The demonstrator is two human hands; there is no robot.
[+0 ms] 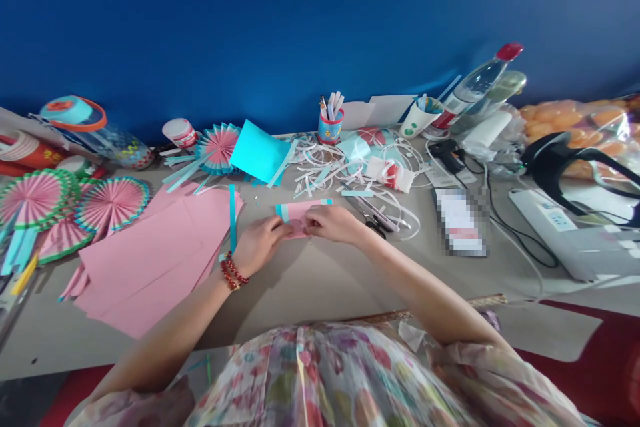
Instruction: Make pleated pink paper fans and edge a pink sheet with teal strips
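Note:
A small piece of pink paper [299,211] with light blue edging along its top and left side lies on the table in front of me. My left hand [257,242], with red beads at the wrist, closes its fingers on the paper's lower left edge. On the right part of the same paper, my right hand [334,222] is closed with the fingers bent and pressed together. The fingers hide part of the paper's lower and right edges. Just left of my left hand, a blue paper strip [233,217] lies partly over a stack of larger pink sheets [155,260].
Pleated pink paper fans [113,205] lie at the left. A bright blue sheet [263,152], tangled white strips [320,159] and a pencil cup [331,125] stand behind. Scissors [375,223], a phone [461,221], a glue gun [450,155] and bottles [470,93] are to the right.

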